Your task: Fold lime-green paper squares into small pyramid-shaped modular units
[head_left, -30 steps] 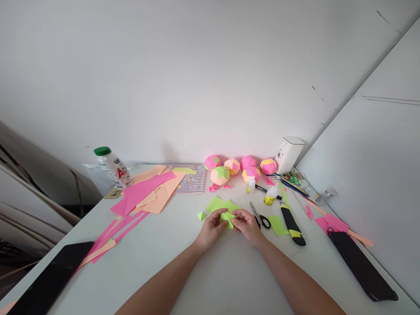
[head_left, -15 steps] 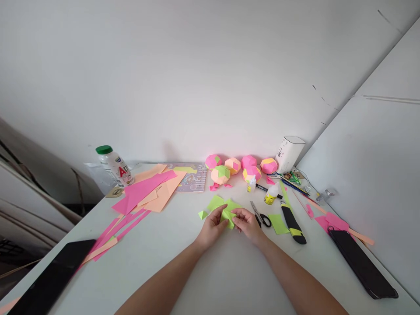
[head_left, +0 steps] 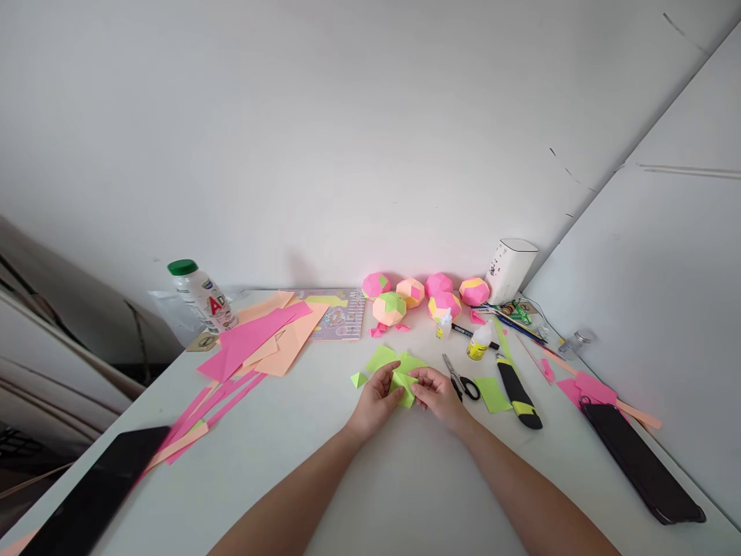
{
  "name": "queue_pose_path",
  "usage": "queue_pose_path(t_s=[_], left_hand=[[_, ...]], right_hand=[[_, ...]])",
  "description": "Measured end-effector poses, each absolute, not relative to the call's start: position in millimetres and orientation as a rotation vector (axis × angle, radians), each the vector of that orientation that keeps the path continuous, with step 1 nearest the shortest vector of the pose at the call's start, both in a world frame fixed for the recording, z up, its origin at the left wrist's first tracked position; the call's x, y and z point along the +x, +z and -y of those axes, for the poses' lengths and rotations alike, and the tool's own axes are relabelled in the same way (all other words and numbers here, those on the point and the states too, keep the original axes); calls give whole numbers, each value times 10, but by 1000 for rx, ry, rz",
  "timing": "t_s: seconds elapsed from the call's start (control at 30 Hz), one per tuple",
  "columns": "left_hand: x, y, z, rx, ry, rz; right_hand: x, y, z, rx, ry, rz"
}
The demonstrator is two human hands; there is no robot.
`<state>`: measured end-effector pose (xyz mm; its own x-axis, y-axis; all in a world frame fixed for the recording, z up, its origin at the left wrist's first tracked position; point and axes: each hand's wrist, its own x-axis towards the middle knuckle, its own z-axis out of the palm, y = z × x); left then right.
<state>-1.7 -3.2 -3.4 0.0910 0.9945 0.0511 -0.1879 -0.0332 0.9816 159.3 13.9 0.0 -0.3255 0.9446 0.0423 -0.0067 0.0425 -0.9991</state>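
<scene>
My left hand (head_left: 375, 401) and my right hand (head_left: 440, 395) meet over a small folded piece of lime-green paper (head_left: 404, 384) on the white table (head_left: 370, 494). Both hands pinch it from either side, the left thumb lying on top. More green paper pieces (head_left: 382, 358) lie just behind the hands, and a tiny green triangle (head_left: 358, 380) sits to their left. Black-handled scissors (head_left: 461, 379) rest right beside my right hand.
Several pink, orange and green paper balls (head_left: 425, 295) line the back wall. Pink and orange sheets (head_left: 263, 340) and strips lie at the left with a green-capped bottle (head_left: 202, 297). A utility knife (head_left: 519, 394), glue bottles (head_left: 478, 344), pens, a white box (head_left: 509, 270) and dark phones (head_left: 640, 471) lie around.
Both hands stay on the green piece and only shift their fingers slightly; my left thumb has come up over the paper's top. Nothing else on the table has moved.
</scene>
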Motion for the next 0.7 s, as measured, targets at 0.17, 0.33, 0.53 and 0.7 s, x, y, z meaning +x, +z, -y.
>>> queue_pose_path(t_s=[0.17, 0.33, 0.53, 0.7], left_hand=[[-17, -16, 39, 1131, 1247, -989], [0, 13, 41, 1119, 1254, -954], [5, 3, 33, 1088, 1235, -912], [-1, -3, 30, 1087, 1268, -932]], right_hand=[[1595, 2, -133, -1000, 1417, 1474], [1587, 12, -130, -1011, 1419, 1453], [1578, -53, -161, -1010, 1420, 1428], [1591, -64, -160, -1001, 1426, 1434]])
